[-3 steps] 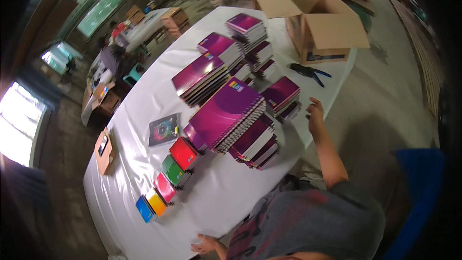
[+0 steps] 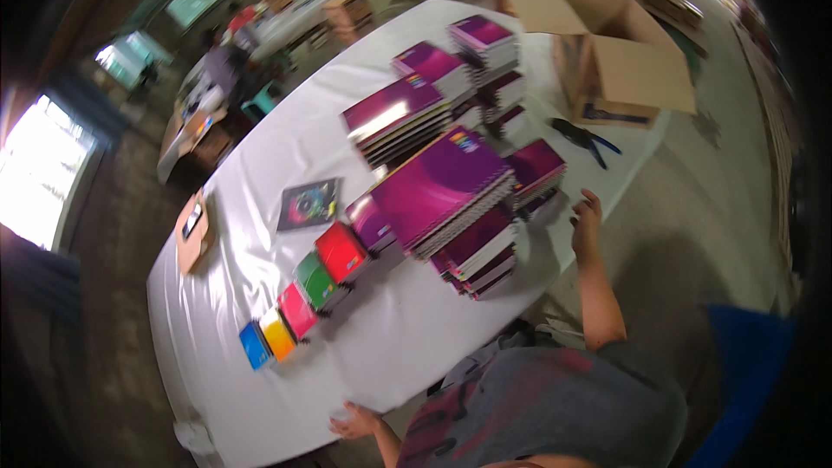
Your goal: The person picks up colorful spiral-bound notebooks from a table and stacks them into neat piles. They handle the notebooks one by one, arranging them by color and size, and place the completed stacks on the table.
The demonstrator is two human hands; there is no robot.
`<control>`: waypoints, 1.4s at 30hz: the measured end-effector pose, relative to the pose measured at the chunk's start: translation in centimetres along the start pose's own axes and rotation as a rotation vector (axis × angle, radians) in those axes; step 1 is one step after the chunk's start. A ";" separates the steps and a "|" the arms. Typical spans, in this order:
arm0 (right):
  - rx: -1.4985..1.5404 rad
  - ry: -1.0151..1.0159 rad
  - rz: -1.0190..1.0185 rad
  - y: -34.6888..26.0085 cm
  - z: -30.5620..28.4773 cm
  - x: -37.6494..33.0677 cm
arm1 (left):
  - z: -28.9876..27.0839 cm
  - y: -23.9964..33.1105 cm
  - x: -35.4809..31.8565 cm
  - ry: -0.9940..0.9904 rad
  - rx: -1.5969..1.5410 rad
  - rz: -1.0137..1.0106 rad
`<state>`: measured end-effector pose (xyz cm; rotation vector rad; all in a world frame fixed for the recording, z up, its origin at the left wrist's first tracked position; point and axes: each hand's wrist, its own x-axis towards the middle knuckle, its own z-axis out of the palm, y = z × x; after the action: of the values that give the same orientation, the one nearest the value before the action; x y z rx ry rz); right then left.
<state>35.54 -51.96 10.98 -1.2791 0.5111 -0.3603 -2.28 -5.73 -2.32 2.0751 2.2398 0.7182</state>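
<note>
right side first: the right hand (image 2: pixel 586 218) hangs just beside the small stack (image 2: pixel 537 163), fingers loosely spread and nothing between them. over at the near edge of the counter (image 2: pixel 373 338), the left hand (image 2: pixel 355 422) is a bit blurred, fingers apart, holding nothing; whether it touches the counter, can't tell.

and here's the small stack: purple spiral notebooks, on the counter, right of the big stack (image 2: pixel 446 186). one book looks light, a whole pile surely heavy. covers seem stiff but glossy, so they could slide over each other in a tilted lift. the wire coils look like the delicate part, apt to bend or snag. best hold, i'd say: the smooth edges away from the wire, fingers under the bottom book, thumb on top.

now the containers! the carton (image 2: pixel 570 74) stands at the counter's far right, flaps spread; its inside is shadowed, the bottom out of sight, so no telling what's in it. far left, a cardboard tray (image 2: pixel 198 253) carries a phone-like thing (image 2: pixel 191 220).
</note>
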 end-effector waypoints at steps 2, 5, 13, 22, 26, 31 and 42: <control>0.167 -0.039 0.017 2.4 -0.1 -1.3 | -1.0 0.9 1.7 0.043 -0.040 -0.022; 0.221 0.057 0.048 4.6 -0.3 -3.6 | -2.6 0.7 3.0 0.019 -0.074 -0.001; 0.408 0.483 -0.111 -1.3 0.7 -11.3 | -10.0 2.5 8.1 -0.319 -0.357 -0.157; 0.098 -0.285 -0.421 -2.6 15.5 -32.2 | -3.2 7.1 31.3 -0.420 -0.842 0.198; -0.040 -0.569 -0.164 5.2 21.4 -42.3 | -0.6 11.5 35.3 -0.720 -0.501 0.239; -0.634 -1.276 -0.671 5.9 27.1 -51.9 | -0.3 11.2 36.9 -0.627 -0.502 0.266; -0.948 -1.308 -1.348 16.9 38.0 -50.6 | -5.1 6.4 37.8 -1.386 -1.699 -0.261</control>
<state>13.74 9.82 10.47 -2.2799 -1.5654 -0.2674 -2.47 28.48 15.65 0.7267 0.4840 0.4637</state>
